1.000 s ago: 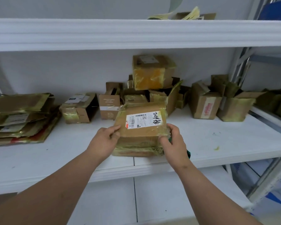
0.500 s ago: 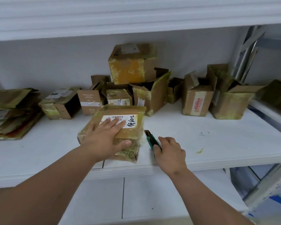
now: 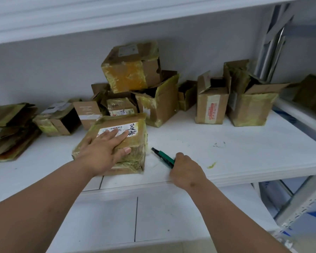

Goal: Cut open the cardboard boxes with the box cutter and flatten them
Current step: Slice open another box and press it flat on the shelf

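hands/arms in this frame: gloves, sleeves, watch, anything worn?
Nothing worn that shows. Left hand and right hand are both bare, no gloves, no rings visible. Both forearms are bare down to the frame edge: no sleeves, watch or wristband in view. Upper arms are out of frame.

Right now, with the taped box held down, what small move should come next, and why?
Probably bring the box cutter, gripped by the right hand, left to the taped box. The left hand presses flat on the box, whose tape looks uncut.
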Available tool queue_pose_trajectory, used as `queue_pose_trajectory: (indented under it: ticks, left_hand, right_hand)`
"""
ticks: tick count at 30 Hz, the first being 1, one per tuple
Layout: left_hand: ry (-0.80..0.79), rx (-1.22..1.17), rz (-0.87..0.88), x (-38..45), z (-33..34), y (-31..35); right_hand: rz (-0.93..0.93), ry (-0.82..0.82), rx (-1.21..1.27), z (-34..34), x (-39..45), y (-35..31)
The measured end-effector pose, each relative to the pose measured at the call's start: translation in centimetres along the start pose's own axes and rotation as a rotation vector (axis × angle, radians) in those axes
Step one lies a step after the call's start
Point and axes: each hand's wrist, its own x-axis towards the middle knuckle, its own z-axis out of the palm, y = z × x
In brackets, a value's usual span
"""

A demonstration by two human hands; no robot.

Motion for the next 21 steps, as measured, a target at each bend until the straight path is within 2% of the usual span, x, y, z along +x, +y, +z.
queue_pose_trajectory:
  ticks: [5, 8, 13, 21]
  left_hand:
    - [0.049, 0.015, 0.011, 1.5, 0.0, -0.2]
    - [0.093, -0.003, 0.045, 2.4, -0.3, -0.8]
    - [0.140, -0.031, 0.083, 3.2, -1.7, -0.9]
    - [0.123, -0.105, 0.090, 3.8, -3.5, -0.4]
  right_hand:
    - [-0.041, 0.083, 0.174, -0.7, -0.4, 0.7]
    - [-0.132, 0.131, 0.239, -0.5, -0.8, 1.0]
    - [-0.285, 0.175, 0.202, 0.0, -0.6, 0.6]
    - [-0.311, 0.239, 0.234, -0.1, 1.1, -1.3]
